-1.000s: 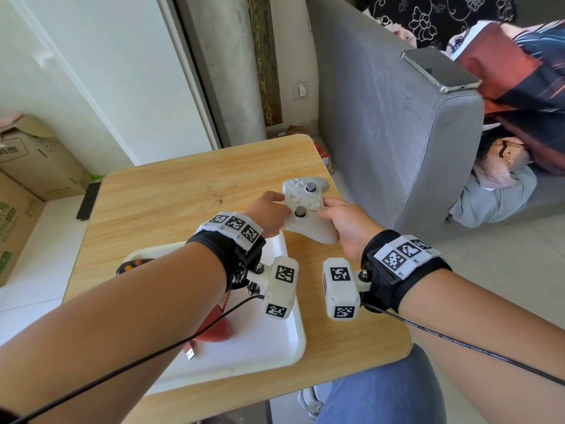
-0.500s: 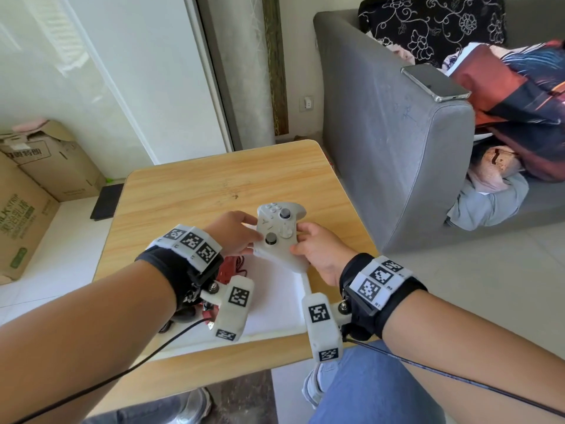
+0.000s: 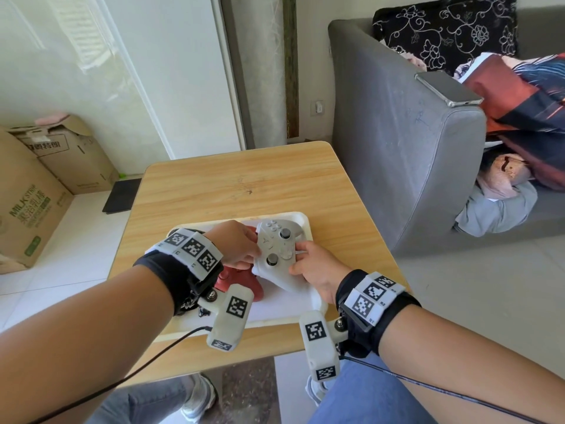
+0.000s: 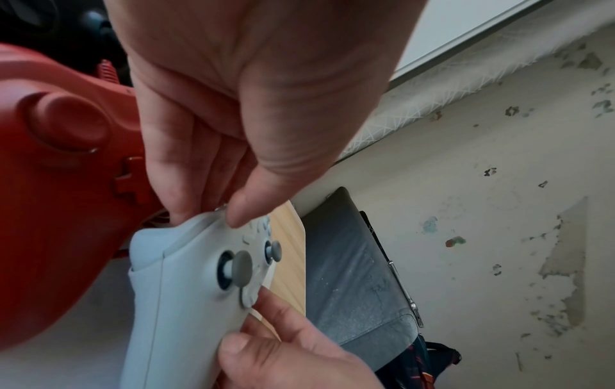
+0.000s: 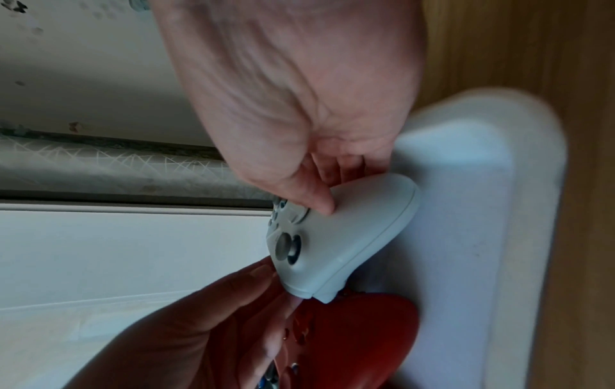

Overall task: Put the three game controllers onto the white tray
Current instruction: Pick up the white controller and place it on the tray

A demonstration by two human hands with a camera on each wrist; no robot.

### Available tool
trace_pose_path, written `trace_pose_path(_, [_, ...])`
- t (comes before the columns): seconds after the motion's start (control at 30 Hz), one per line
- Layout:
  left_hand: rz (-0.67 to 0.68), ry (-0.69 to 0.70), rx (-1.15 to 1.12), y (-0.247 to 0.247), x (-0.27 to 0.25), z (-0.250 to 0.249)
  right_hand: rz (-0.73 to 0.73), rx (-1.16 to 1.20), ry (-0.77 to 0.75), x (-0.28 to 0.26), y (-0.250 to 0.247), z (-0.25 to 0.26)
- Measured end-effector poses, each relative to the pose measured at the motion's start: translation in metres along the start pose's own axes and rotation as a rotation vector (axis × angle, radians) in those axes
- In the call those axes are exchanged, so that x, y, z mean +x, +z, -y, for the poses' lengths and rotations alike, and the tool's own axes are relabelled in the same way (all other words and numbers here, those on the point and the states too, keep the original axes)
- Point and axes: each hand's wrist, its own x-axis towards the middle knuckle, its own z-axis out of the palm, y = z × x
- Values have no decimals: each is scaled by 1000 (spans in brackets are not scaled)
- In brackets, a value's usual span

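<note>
Sitting mid-frame in the head view, the white controller [image 3: 279,255] is over the right part of the white tray [image 3: 301,220], gripped by both hands. Left hand [image 3: 237,244] and right hand [image 3: 318,270] have their fingers [image 4: 179,184] curled round its two sides. A red controller [image 3: 241,278] lies on the tray just left of it, the tray resting on the wooden counter [image 3: 244,179].

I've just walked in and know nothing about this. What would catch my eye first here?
Two bare hands, the left hand and the right hand, grip a white controller from either side, over the white tray on a wooden table. A red controller lies on the tray beside it. Both wrists wear bands with black-and-white square markers.
</note>
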Motion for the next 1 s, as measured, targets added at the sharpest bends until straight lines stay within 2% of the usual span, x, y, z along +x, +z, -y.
trace_pose_path(0.33, [71, -36, -41, 6, -10, -1, -7, 5, 24, -13, 1, 3])
trace_pose_path(0.43, [45, -38, -73, 7, -14, 2, -17, 10, 45, -18, 4, 5])
trace_pose_path(0.57, [53, 9, -147, -2, -22, 2, -101, 42, 49, -22, 6, 13])
trace_pose_path(0.77, [-189, 150, -445, -31, -25, 22, -272, 122, -31, -29, 10, 32])
trace_pose_path(1.0, [-523, 178, -505, -57, -33, 61, -372, 161, -66, -34, 32, 34])
